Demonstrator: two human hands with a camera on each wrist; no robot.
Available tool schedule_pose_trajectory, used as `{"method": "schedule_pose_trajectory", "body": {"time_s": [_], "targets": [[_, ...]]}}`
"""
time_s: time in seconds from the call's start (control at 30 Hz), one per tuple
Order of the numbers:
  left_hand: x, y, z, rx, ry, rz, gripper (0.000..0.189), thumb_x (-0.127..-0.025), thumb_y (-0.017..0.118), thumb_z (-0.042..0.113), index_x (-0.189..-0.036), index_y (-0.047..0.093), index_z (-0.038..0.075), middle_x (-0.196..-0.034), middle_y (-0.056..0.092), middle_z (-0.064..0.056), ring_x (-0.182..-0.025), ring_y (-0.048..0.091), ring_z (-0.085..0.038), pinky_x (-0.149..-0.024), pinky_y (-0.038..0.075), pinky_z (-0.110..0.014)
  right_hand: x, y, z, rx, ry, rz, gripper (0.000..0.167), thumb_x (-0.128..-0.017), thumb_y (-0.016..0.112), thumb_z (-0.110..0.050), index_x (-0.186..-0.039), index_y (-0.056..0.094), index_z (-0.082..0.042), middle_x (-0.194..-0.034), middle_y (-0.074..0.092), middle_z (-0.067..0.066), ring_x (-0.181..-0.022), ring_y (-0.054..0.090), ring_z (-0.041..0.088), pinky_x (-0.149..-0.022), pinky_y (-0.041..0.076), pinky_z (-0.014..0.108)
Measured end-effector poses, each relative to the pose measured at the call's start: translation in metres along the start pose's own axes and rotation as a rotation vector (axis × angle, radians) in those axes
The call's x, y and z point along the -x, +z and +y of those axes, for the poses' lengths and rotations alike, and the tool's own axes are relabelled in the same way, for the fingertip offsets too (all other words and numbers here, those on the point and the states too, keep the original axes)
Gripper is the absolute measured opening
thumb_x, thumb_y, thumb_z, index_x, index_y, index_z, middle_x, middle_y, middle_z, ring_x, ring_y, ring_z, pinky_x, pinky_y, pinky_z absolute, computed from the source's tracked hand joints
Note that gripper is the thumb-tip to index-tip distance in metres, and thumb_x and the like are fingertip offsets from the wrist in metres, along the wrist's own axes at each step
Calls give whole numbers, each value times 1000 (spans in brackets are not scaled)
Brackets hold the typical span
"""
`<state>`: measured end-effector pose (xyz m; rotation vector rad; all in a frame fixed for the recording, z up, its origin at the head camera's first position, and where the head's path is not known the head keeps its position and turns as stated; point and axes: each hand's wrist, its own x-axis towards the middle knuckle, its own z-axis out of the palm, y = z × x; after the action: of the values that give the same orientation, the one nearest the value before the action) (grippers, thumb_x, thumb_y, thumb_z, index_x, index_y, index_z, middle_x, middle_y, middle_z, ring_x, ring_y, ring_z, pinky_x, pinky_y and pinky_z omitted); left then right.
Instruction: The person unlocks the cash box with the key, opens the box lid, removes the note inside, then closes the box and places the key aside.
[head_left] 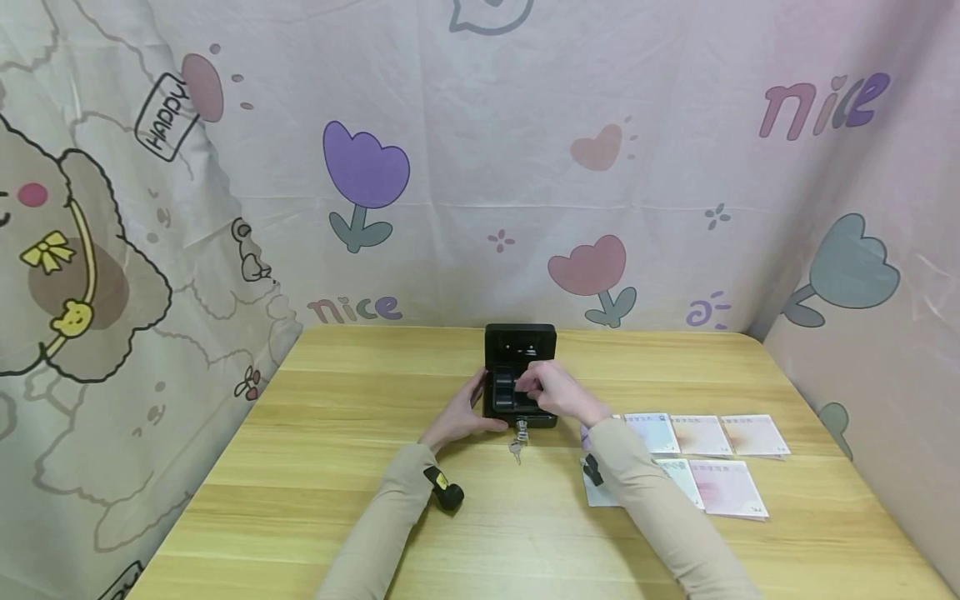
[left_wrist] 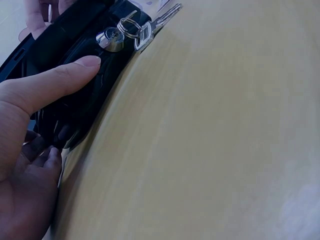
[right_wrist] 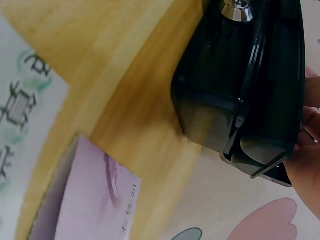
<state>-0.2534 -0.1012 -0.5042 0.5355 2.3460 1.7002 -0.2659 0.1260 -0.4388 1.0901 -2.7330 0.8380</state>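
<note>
A small black cash box (head_left: 542, 421) stands on the table with its lid (head_left: 521, 333) raised and a black compartment tray (head_left: 504, 390) inside. My left hand (head_left: 462, 418) grips its left side, the thumb (left_wrist: 75, 75) lying along the front beside the silver lock (left_wrist: 110, 39). A key (head_left: 515, 449) on a ring hangs from that lock. Reaching over the tray, my right hand (head_left: 555, 389) has curled fingers pinching a thin metal piece, like a tray handle (right_wrist: 315, 140); most of it is hidden by the fingers.
To the right of the box lie two rows of banknote stacks, among them a pink stack (head_left: 726, 487) and a bluish one (head_left: 652, 432); my right forearm (head_left: 660, 508) passes over some of them. A printed cloth (head_left: 465, 167) hangs behind the wooden table (head_left: 337, 500).
</note>
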Motion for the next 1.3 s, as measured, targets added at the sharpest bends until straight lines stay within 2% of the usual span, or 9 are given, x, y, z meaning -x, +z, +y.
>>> {"method": "schedule_pose_trajectory", "body": {"time_s": [0.37, 0.63, 0.87, 1.3], "targets": [[-1, 0, -2, -19, -4, 2, 117, -76, 88, 16, -162, 10, 4, -170, 10, -16, -156, 17, -37, -130, 20, -48, -6, 8, -1, -33, 43, 4, 31, -79, 59, 18, -97, 77, -1, -95, 75, 11, -86, 70, 19, -78, 64, 31], [-1, 0, -2, -38, -13, 0, 118, -76, 89, 18, -162, 10, 6, -171, 11, -14, -157, 18, -34, -130, 20, -45, -8, 11, -7, -57, 81, -20, 30, -82, 59, 17, -100, 77, 1, -98, 74, 13, -88, 71, 21, -81, 64, 33], [-1, 0, -3, -65, -14, 1, 118, -76, 89, 21, -162, 9, 4, -170, 10, -16, -156, 20, -38, -129, 23, -48, -7, 15, -4, -54, 99, -22, 31, -83, 58, 17, -101, 77, 1, -97, 73, 12, -89, 71, 21, -82, 64, 33], [0, 1, -3, -26, -7, 21, 116, -75, 88, 12, -162, 12, 4, -170, 12, -16, -156, 20, -37, -129, 23, -48, -7, 21, 1, -52, 91, -18, 31, -81, 58, 18, -97, 78, 0, -92, 73, 10, -83, 67, 16, -79, 63, 31]]}}
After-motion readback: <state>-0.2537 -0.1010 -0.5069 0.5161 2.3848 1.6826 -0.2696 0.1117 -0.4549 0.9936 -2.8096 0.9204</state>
